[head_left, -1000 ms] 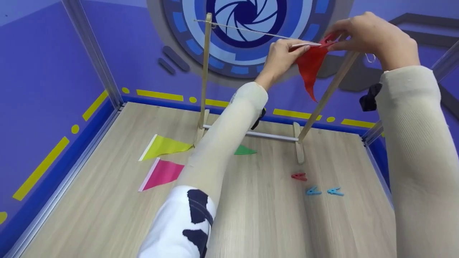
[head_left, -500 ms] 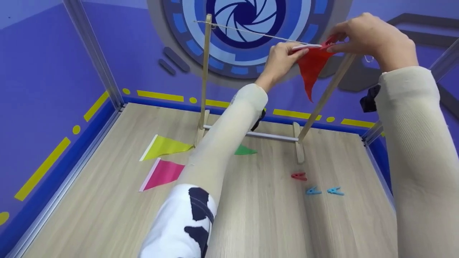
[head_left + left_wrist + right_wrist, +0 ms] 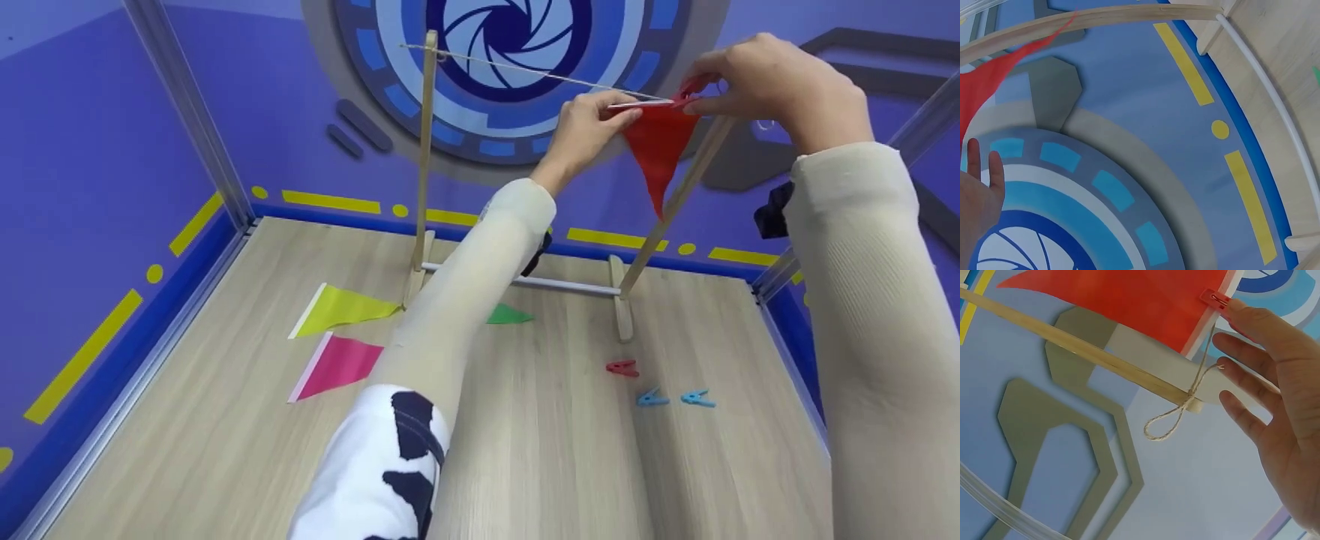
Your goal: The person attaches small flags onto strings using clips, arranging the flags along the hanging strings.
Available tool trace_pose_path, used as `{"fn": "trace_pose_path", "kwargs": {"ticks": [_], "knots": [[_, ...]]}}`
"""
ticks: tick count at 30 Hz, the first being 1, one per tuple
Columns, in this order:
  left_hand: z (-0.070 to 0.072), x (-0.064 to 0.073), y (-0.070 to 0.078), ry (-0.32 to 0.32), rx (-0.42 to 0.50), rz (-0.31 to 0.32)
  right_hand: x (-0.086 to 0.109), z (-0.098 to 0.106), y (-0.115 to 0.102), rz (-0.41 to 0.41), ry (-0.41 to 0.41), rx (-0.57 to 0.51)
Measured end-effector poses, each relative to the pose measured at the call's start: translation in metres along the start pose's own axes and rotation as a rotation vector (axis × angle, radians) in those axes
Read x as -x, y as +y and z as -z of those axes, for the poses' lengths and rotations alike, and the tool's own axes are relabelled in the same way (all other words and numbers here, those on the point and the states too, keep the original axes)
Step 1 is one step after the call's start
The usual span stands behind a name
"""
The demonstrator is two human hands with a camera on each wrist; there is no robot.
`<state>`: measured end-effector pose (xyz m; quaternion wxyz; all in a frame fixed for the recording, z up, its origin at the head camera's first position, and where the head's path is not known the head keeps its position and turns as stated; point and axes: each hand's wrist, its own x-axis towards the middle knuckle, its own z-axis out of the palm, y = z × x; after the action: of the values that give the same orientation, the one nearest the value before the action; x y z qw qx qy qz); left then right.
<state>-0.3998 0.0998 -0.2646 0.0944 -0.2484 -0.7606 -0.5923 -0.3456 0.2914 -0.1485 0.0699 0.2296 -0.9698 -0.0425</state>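
Note:
A red triangular pennant (image 3: pixel 660 154) hangs point down at the right part of a string (image 3: pixel 525 69) tied between two wooden posts. My left hand (image 3: pixel 586 129) pinches the left end of its white top band between thumb and fingers. With thumb and forefinger, my right hand (image 3: pixel 780 84) pinches a red clothespin (image 3: pixel 1216 299) whose nose lies over the pennant's band in the right wrist view. That string (image 3: pixel 1202 368) runs close to the band there and is knotted round the post's end. The left wrist view shows only part of the left hand (image 3: pixel 982 194) and the pennant's tip.
A yellow pennant (image 3: pixel 341 309), a pink pennant (image 3: pixel 341 366) and a partly hidden green pennant (image 3: pixel 510 315) lie on the table. One red clothespin (image 3: pixel 622 368) and two blue clothespins (image 3: pixel 697 399) lie at the right. The posts (image 3: pixel 426 150) stand on feet joined by a white rod (image 3: pixel 570 286).
The red pennant has swung and now hangs flatter and wider, its tip a little lower. Both hands stay at its top band, and the right one keeps its grip on the clothespin.

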Motion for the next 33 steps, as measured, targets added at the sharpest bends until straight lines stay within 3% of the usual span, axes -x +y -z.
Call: {"fn": "trace_pose_path", "kwargs": {"ticks": [8,15,22,28,33], "knots": [[0.023,0.01,-0.009,-0.079,-0.068,-0.057,0.005,-0.01,0.003,0.041,0.043,-0.009],[0.04,0.029,-0.027,-0.078,-0.193,-0.126,0.015,-0.02,0.002,0.054,0.069,0.04],[0.047,0.057,-0.045,-0.114,-0.296,-0.174,0.024,-0.042,-0.004,0.171,0.14,0.128],[0.05,0.085,-0.06,-0.194,-0.32,-0.221,0.031,-0.061,-0.011,0.304,0.23,0.176],[0.055,0.112,-0.068,-0.241,-0.316,-0.219,0.039,-0.08,-0.014,0.374,0.235,0.175]]}}
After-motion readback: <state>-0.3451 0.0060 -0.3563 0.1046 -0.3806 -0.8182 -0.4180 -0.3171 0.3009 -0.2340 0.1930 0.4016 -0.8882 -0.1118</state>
